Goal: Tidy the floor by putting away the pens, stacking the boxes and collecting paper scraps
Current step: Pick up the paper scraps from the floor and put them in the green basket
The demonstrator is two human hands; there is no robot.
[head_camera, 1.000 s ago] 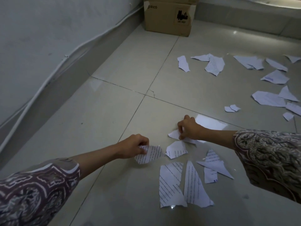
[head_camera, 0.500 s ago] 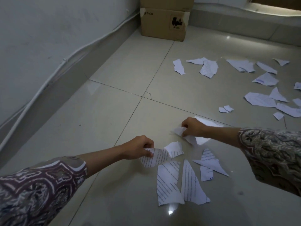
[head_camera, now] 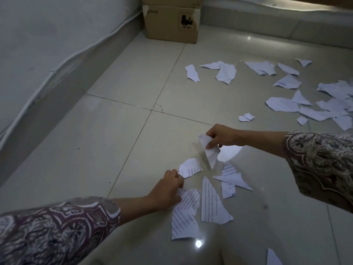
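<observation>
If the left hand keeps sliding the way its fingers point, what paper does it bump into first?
Probably the small lined scrap just beyond the left hand. The hand's fingers point up and right toward it, already almost touching, while gripping another lined scrap. Depth is hard to judge.

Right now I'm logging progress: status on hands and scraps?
Right hand pinches a lifted scrap. Left hand grips a printed scrap. Many loose scraps remain. Nothing blocking.

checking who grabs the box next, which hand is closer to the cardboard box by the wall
Right. The right hand, pinching a lifted paper scrap, is further up the floor towards the cardboard box. The left hand grips a printed scrap lower down, nearer the person.
</observation>
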